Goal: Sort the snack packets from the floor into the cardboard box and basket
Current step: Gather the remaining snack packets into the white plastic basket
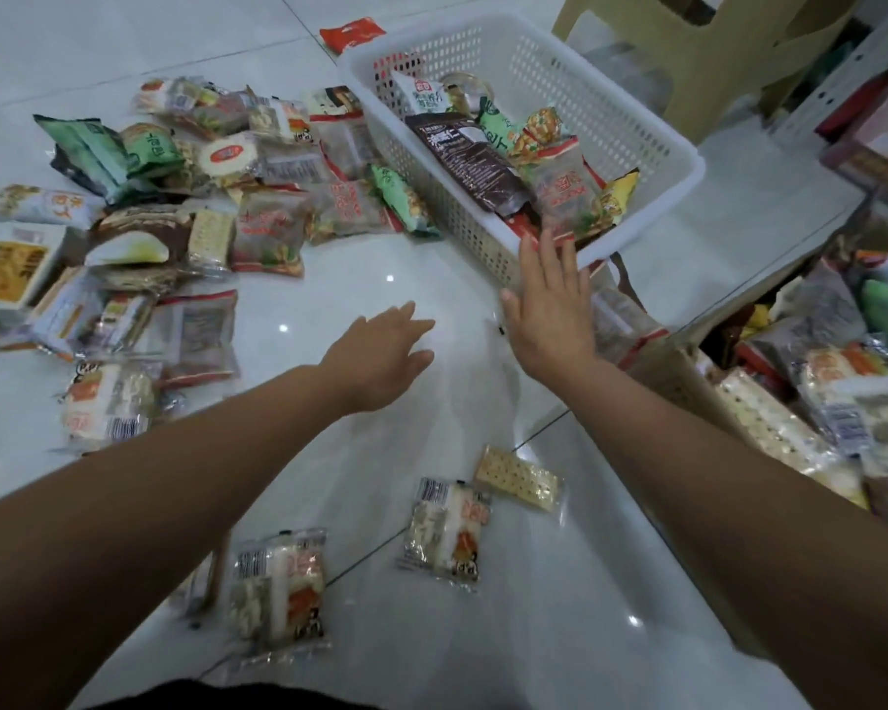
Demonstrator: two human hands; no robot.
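A heap of snack packets (pixel 216 197) lies on the white tiled floor at the left. The white plastic basket (pixel 652 140) stands at centre right and holds several packets. A cardboard box (pixel 688 386) at the right edge is full of packets. My right hand (pixel 549 304) is spread flat with straight fingers, its fingertips at the basket's near rim, holding nothing. Over bare floor, my left hand (pixel 380 356) reaches forward with relaxed fingers, empty. Two rice-cracker packets (pixel 447 535) and a biscuit packet (pixel 516 479) lie close to me.
A red packet (pixel 352 35) lies beyond the basket. A beige plastic stool (pixel 688 53) stands behind the basket at top right. Shelving with boxes (pixel 872 120) fills the far right. A packet (pixel 621 320) lies partly under the basket's near corner.
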